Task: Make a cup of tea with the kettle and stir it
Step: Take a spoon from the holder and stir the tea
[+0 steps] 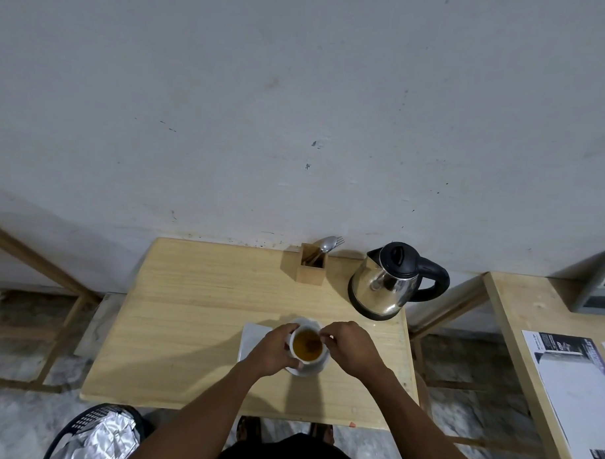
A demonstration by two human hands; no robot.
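- Low in the centre of the frame, the left hand (273, 350) curls its fingers around the left side of the white cup (308, 346).
- The right hand (350, 347) pinches something above the cup's right rim; what it is cannot be made out.
- The cup holds amber tea on a saucer (306, 368) on the worktop (195, 315), with the kettle (392, 280) at its upper right.

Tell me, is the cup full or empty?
Full. Amber tea fills the white cup nearly to its rim, and it stands upright on a saucer, steadied by the left hand.
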